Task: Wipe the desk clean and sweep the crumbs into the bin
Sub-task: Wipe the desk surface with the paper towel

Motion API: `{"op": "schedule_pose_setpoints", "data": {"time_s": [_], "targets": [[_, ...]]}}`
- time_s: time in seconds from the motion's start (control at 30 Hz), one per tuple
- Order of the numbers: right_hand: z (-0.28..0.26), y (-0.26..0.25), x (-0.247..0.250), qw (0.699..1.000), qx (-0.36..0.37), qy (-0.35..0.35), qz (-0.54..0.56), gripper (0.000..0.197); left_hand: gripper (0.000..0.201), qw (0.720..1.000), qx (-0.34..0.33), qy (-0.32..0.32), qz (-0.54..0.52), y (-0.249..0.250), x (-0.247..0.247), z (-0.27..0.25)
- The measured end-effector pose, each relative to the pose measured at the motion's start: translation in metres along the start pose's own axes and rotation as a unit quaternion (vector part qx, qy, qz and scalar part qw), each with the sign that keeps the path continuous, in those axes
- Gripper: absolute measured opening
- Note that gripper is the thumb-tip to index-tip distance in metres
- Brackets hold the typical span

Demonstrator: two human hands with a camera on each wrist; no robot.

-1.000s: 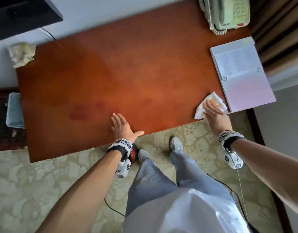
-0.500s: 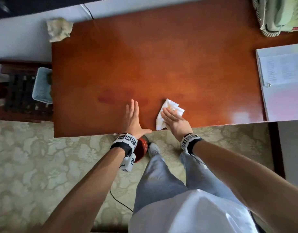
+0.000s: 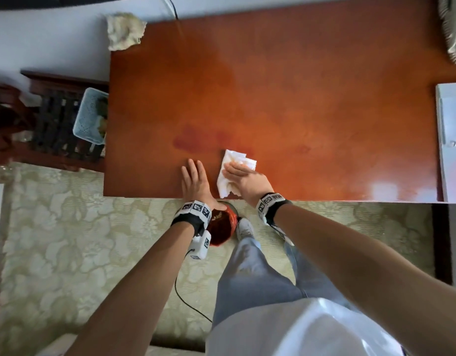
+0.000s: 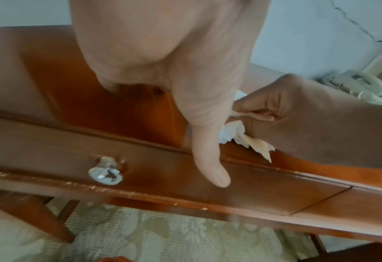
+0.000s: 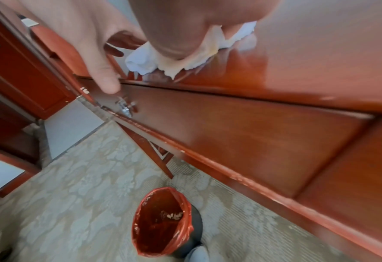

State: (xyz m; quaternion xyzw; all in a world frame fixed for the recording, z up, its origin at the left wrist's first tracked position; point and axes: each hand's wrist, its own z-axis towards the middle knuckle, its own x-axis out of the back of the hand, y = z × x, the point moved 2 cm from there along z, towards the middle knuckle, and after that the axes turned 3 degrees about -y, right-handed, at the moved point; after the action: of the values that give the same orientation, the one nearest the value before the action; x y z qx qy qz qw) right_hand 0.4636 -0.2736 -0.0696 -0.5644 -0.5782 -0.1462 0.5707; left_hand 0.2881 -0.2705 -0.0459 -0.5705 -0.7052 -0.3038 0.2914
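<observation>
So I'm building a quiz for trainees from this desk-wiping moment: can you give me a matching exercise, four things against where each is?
Things:
1. paper towel
2. bin
3. yellowish rag
4. blue basket

Places:
A. on the carpet below the desk's front edge
B. at the desk's far left corner
C. on the rack left of the desk
D. under the right hand at the front edge

Pairs: 1-D, 2-A, 3-B, 4-C
</observation>
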Motion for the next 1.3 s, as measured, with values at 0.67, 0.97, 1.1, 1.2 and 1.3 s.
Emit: {"op": "schedule_pose_setpoints", "data": {"time_s": [0.67, 0.97, 1.1, 1.2, 1.3], "targets": [[-0.125, 0.178, 0.060, 0.959, -0.254, 0.124, 0.029, 0.048, 0.158, 0.997, -0.038, -0.063, -0.015, 0.094, 0.031, 0.033], [-0.032, 0.099, 0.013, 0.995, 0.095, -0.001, -0.044, 0.046, 0.159, 0.997, -0.044, -0.062, -0.008, 0.093, 0.032, 0.033], [0.011, 0.133, 0.054, 0.994, 0.092, -0.029, -0.049, 0.055, 0.154, 0.993, -0.047, -0.093, 0.063, 0.101, 0.045, 0.042], [0.062, 0.168, 0.108, 0.999, 0.013, 0.015, -0.035, 0.047, 0.151, 0.993, -0.072, -0.058, 0.076, 0.108, 0.065, 0.061], [0.112, 0.203, 0.153, 0.994, -0.045, 0.030, -0.091, 0.051, 0.163, 0.993, -0.095, -0.037, 0.056, 0.116, 0.085, 0.095]]}}
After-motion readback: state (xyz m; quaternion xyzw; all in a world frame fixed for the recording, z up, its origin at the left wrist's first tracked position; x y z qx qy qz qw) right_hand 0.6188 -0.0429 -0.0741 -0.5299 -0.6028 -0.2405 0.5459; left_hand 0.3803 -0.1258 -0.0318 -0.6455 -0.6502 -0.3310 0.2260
